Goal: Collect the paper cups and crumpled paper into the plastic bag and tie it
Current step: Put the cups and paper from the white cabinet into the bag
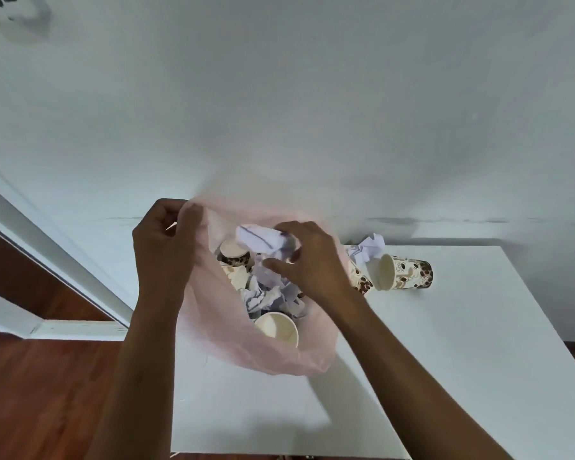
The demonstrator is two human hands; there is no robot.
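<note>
A person stands at a white bench [462,343] filling a pink plastic bag [273,356], which sits open on the bench near its far left corner. The left hand [165,247] is closed on the bag's rim, holding the mouth up and open. The right hand [307,260] reaches over the opening, fingers pinched on a wad of crumpled paper [263,240] about to go in.

The job looks well past halfway. At least three paper cups show inside the bag, one upright near the front [276,328], among several paper wads too tangled to count. Still out on the bench, just right of the bag: one cup lying on its side [402,272], a second partly hidden behind the bag [359,282], and one paper ball [370,249]. The bag is not yet tied.
</note>
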